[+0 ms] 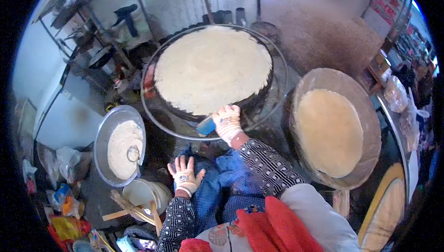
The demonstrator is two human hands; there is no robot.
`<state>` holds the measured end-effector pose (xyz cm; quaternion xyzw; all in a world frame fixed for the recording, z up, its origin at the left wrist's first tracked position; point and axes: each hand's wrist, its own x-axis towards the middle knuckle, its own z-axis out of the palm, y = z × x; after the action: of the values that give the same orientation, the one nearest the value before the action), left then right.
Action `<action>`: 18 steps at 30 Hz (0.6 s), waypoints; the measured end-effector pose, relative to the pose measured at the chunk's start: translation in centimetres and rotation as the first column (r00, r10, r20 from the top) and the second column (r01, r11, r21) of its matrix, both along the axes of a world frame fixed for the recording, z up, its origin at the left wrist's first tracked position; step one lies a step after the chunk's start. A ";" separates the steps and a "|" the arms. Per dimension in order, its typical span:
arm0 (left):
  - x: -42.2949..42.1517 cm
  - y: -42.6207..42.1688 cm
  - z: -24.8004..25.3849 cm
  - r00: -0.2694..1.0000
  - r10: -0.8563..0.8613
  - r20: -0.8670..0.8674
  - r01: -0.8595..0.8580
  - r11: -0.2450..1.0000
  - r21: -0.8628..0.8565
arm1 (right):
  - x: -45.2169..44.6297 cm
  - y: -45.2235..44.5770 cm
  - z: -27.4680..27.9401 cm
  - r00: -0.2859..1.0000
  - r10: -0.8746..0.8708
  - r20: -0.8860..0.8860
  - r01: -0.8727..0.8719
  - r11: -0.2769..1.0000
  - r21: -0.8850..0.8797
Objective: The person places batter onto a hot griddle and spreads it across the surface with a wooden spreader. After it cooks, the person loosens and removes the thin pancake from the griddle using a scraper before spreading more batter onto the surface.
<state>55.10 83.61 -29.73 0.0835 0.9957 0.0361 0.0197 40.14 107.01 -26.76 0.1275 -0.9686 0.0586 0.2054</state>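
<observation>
A broad, pale layer of batter (pixel 212 69) covers the round dark griddle (pixel 259 100). At the griddle's near edge my right hand (pixel 228 124), in a fingerless knit glove, is closed on a blue scraper (pixel 206 126), whose far side is partly hidden. My left hand (pixel 186 178), gloved the same way, lies on my blue-clad thigh with its fingers spread and nothing in it. To its left is a metal basin (pixel 99 148) of thick batter, with a ladle (pixel 133 154) resting in it.
A metal ring (pixel 159 130) surrounds the griddle. At right stands a deep basket-like container (pixel 370 136) holding a stack of thin round flatbreads (pixel 329 134). A white bucket (pixel 159 194) with wooden sticks (pixel 132 209) is near my left arm. Plastic bags (pixel 69 164) lie far left.
</observation>
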 end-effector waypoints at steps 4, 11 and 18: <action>0.1 -0.4 -0.6 0.997 0.005 -0.072 -0.004 1.000 0.023 | 0.0 -1.0 -0.3 1.000 0.001 -0.023 -0.002 0.999 -0.049; 0.0 -0.4 -1.2 0.998 0.027 -0.061 -0.026 0.999 0.022 | 0.2 -0.9 0.1 1.000 -0.008 -0.016 0.008 1.000 -0.014; -0.1 -0.2 2.2 1.000 0.005 -0.028 -0.002 0.993 0.115 | 0.8 -0.7 4.0 0.992 0.035 -0.119 -0.038 0.999 -0.026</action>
<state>55.02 83.38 -27.56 0.0833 0.9922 0.0923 0.0008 40.95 106.30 -22.78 0.1456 -0.9513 0.0685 0.2631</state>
